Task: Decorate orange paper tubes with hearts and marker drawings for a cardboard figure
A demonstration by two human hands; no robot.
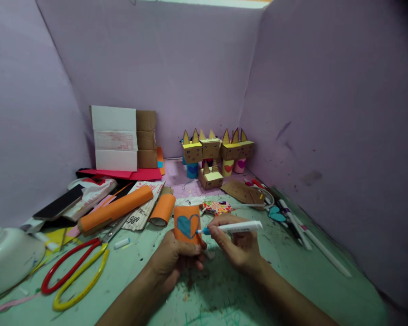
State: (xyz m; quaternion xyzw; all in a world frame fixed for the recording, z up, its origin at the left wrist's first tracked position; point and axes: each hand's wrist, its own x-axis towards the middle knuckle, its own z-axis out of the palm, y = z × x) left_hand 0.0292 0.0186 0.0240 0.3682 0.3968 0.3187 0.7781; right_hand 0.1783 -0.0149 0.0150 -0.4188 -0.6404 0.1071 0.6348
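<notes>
My left hand (177, 257) is closed around the lower part of an orange paper tube (187, 212), held upright above the table. A heart (185, 226) is drawn on its front; the left part is filled in blue, while the right part is an outline around bare orange. In my right hand (240, 246) is a white marker (243, 227) with a blue tip, gripped between thumb and fingers. Its tip meets the right edge of the heart or sits very close to it. The undersides of both hands are partly hidden.
Red-and-yellow scissors (78, 267), a marker cap (122, 243) and orange rolls (117, 210) lie left, near a white bowl (12, 260). Cardboard figures with pointed ears (211, 148) stand at the back. Several markers (294, 224) and a brown cardboard piece (243, 194) lie right.
</notes>
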